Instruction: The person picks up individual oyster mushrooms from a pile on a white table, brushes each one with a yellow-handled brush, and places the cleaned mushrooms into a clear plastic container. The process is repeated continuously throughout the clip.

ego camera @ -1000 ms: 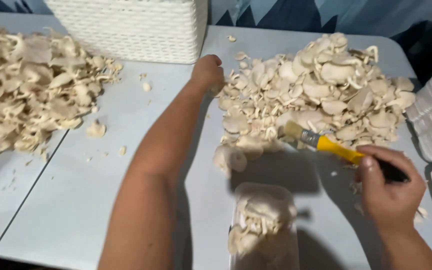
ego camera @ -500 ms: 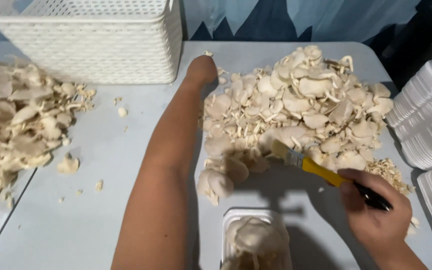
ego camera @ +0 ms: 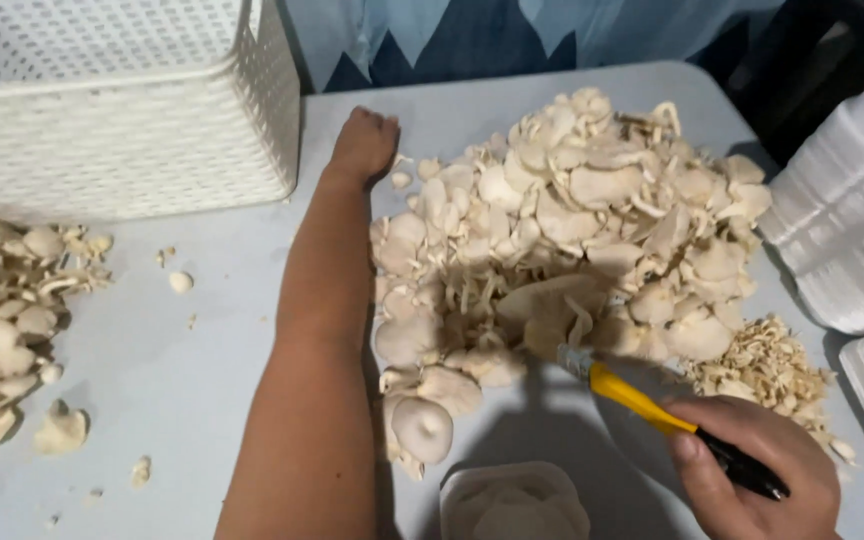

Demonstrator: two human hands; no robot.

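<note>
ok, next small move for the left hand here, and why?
Probably curl the left hand into the mushroom pile to draw a clump toward the knife: the hand lies at the pile's far edge, and the right hand holds the blade against the near side.

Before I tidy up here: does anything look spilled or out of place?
Yes. Loose pale mushroom bits lie scattered on the grey table, apart from both heaps, between the white woven basket and the left forearm. Nothing looks damaged.

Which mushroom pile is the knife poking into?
The big mushroom pile in the middle; the knife in the right hand touches it. The smaller pile lies far left.
</note>
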